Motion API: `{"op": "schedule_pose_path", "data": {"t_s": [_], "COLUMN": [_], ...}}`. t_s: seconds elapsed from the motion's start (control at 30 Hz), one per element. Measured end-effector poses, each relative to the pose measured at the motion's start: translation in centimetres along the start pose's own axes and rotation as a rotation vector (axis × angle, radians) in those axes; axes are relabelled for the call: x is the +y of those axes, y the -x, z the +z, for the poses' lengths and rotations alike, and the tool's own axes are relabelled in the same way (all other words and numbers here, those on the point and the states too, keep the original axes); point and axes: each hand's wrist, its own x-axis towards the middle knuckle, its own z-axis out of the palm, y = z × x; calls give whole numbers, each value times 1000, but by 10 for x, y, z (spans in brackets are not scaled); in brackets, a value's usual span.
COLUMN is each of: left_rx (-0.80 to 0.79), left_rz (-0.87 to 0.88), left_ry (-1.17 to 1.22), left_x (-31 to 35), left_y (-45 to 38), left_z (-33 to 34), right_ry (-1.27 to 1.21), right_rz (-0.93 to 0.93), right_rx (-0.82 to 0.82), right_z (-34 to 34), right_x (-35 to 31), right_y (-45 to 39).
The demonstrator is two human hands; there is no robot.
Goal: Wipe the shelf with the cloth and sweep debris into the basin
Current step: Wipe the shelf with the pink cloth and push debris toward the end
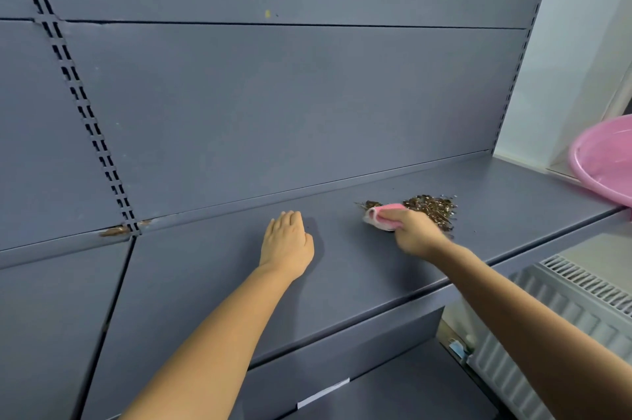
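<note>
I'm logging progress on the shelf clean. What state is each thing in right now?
cloth: bunched, gripped by the right hand, pressed on the shelf.
debris: heaped beside the cloth, still on the shelf.
basin: at the shelf's right end, no debris visible inside.
shelf: mostly bare.
left hand: flat on the shelf.
right hand: gripping the cloth.

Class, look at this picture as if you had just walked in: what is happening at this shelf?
A person is cleaning a grey shelf. The right hand grips a pink cloth set against a pile of brown debris. The left hand rests flat on the shelf, holding nothing. A pink basin waits at the shelf's right end, apart from the pile, so the debris has not yet reached it.
</note>
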Motion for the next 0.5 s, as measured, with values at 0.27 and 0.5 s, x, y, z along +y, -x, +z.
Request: {"op": "schedule_pose_path", "data": {"t_s": [0.27,0.5], "left_rx": [28,23], "left_rz": [-56,-6], "left_ry": [48,4], "left_x": [-14,-19], "left_y": [-4,-1], "left_z": [-4,5], "right_ry": [147,57], "right_rz": [-238,-236], "right_rx": [-236,-106], "right_z": [62,40], "right_x": [-46,4], "right_y": [-12,-37]}}
